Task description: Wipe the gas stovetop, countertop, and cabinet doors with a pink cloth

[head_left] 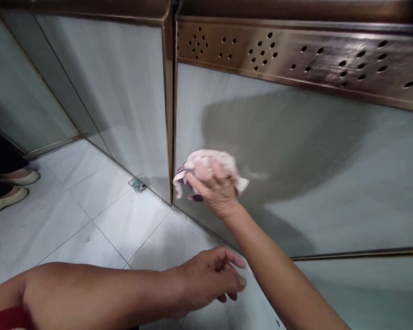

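My right hand (pixel 220 190) presses a crumpled pale pink cloth (pixel 213 158) flat against a whitish marbled panel (pixel 347 197), its fingers spread over the fabric. A dark patch shows at the cloth's lower left edge. Lower down, in front of the panel, my left hand (pixel 213 279) hangs over the floor with fingers loosely bent and apart. It holds nothing.
A bronze strip with punched holes (pixel 285 57) runs above the panel. A metal corner post (pixel 170 114) divides it from the left panel (pixel 124 87). A small clear, bluish object (pixel 138 184) lies on the tiled floor (pixel 103 229). At left are a person's cream shoes (pixel 8 201).
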`<state>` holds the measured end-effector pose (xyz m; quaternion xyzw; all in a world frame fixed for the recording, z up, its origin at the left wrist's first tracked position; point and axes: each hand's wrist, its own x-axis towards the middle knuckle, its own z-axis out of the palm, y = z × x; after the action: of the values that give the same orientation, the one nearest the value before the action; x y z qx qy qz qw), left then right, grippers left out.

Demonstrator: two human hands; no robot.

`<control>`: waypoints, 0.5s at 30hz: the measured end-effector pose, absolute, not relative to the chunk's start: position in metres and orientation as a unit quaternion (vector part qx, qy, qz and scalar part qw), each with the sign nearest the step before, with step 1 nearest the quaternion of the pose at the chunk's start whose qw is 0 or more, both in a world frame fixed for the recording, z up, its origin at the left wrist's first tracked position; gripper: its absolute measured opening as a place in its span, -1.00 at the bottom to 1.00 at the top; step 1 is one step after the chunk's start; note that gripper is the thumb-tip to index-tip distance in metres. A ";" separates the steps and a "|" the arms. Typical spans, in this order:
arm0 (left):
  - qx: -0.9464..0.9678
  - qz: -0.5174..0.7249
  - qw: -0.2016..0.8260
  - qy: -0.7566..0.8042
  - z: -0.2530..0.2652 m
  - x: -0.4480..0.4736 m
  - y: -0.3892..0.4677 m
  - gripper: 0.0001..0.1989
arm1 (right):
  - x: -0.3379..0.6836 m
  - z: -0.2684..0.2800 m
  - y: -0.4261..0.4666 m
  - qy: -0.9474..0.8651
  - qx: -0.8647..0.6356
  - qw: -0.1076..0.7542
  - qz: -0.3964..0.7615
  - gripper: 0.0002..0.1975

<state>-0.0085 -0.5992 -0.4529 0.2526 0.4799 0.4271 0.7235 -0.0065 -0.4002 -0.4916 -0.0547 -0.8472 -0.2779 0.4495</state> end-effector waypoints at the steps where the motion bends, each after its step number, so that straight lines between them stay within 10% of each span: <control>1: 0.253 0.416 0.735 0.472 -0.451 -0.007 -0.600 -0.66 | -0.018 -0.512 -0.408 -0.861 -0.021 0.421 -0.284 -0.72; 8: 0.275 0.362 0.769 0.449 -0.440 -0.007 -0.614 -0.71 | 0.084 -0.630 -0.418 -0.950 -0.031 0.216 -0.225 -0.69; 15: 0.297 0.315 0.774 0.463 -0.449 -0.010 -0.611 -0.73 | 0.273 -0.538 -0.412 -0.888 -0.175 0.328 -0.269 -0.82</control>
<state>-0.0101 -0.6108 -0.4488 0.2966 0.4631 0.3148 0.7736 0.2730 -0.4118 -0.5378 -0.1749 -0.8885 -0.2687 0.3284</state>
